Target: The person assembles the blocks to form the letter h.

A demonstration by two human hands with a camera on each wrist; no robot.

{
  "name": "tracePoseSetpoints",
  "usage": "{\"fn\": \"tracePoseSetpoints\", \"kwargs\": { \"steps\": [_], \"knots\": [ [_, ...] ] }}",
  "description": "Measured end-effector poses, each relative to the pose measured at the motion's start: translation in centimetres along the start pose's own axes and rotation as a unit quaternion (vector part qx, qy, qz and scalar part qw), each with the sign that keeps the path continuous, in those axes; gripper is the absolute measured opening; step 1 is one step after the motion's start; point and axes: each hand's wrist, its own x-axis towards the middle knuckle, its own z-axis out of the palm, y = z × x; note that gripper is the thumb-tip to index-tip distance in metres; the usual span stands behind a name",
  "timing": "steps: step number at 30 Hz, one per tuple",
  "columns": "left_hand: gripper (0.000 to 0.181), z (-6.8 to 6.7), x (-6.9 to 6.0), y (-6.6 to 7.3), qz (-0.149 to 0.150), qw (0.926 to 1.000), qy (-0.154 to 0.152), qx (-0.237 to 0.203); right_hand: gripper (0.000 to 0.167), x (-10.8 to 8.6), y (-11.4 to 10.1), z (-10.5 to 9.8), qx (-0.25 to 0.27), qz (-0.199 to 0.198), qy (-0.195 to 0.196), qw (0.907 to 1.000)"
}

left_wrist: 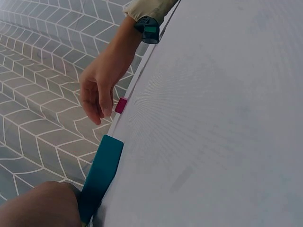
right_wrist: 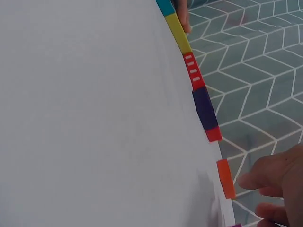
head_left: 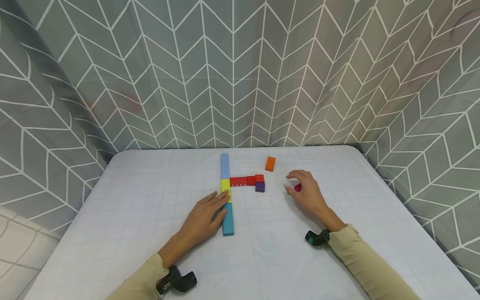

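Note:
My left hand (head_left: 204, 216) rests with extended fingers on the yellow block (head_left: 225, 184) of an upright column. Above the yellow are light blue blocks (head_left: 224, 166); below it lies a teal block (head_left: 228, 223), beside my thumb. From the yellow a row of red blocks (head_left: 238, 181) runs right, with a dark purple block (head_left: 260, 187) at its end. My right hand (head_left: 309, 193) hovers at a small magenta block (head_left: 298, 187), thumb and fingers spread apart. In the left wrist view the magenta block (left_wrist: 121, 105) lies on the table beside that hand.
An orange block (head_left: 270, 163) lies apart, up and left of my right hand. Everything is on a white-covered table (head_left: 150, 179) with rounded far corners. A grey curtain (head_left: 232, 83) with white zigzag lines stands behind and at both sides.

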Motion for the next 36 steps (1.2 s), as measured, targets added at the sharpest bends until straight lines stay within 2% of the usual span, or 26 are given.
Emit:
{"fn": "tracePoseSetpoints", "kwargs": {
  "steps": [14, 24, 31, 36],
  "knots": [
    [0.051, 0.2, 0.0, -0.1, -0.004, 1.0000, -0.002, 0.000, 0.045, -1.4, 1.5, -1.4, -0.039, 0.065, 0.013, 0.9970],
    [0.052, 0.1, 0.1, 0.0, -0.004, 1.0000, -0.003, -0.004, 0.060, -2.1, 1.5, -2.0, -0.077, 0.128, 0.009, 0.9888],
    [0.051, 0.1, 0.1, 0.0, -0.007, 1.0000, -0.006, -0.001, 0.045, -2.2, 1.6, -2.0, -0.059, 0.129, 0.010, 0.9898],
    [0.051, 0.0, 0.1, -0.1, -0.009, 0.9999, -0.009, -0.006, 0.042, -2.2, 1.7, -2.0, -0.047, 0.124, 0.017, 0.9911]
  ]
}}
